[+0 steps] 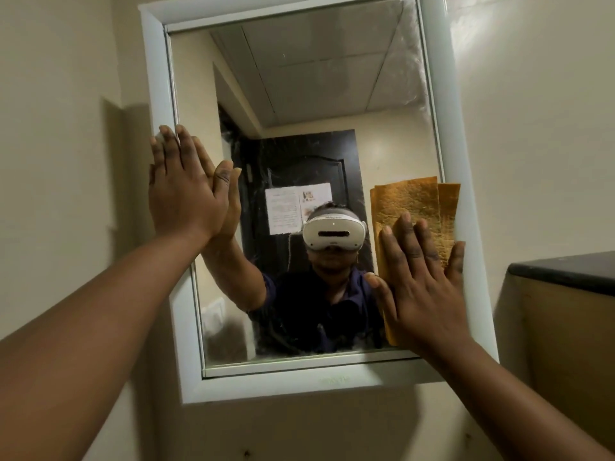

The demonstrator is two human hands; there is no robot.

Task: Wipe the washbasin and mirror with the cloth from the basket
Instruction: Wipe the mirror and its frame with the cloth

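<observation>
Nearest the camera, two bare forearms are raised from the lower corners toward a wall-hung mirror [299, 94]. At the mirror's lower right, the right hand [422, 291] is laid flat with its fingers straight and spread, and a folded orange-brown cloth [412, 201] is pressed by it against the glass, right at the inner edge of the frame; the cloth's upper part is seen above the fingertips. At the left side, the left hand [179, 191] is held flat against the white frame [156, 94] and the edge of the glass, fingers straight and close together, nothing being held in it. Streaks and a hazy film are visible on the glass, heaviest toward the upper right. Within the reflection, a person in a white headset and dark shirt is shown before a dark door with paper sheets fixed to it. Beyond, to the right, a dark countertop edge [562, 271] is seen against the cream wall [532, 128].
</observation>
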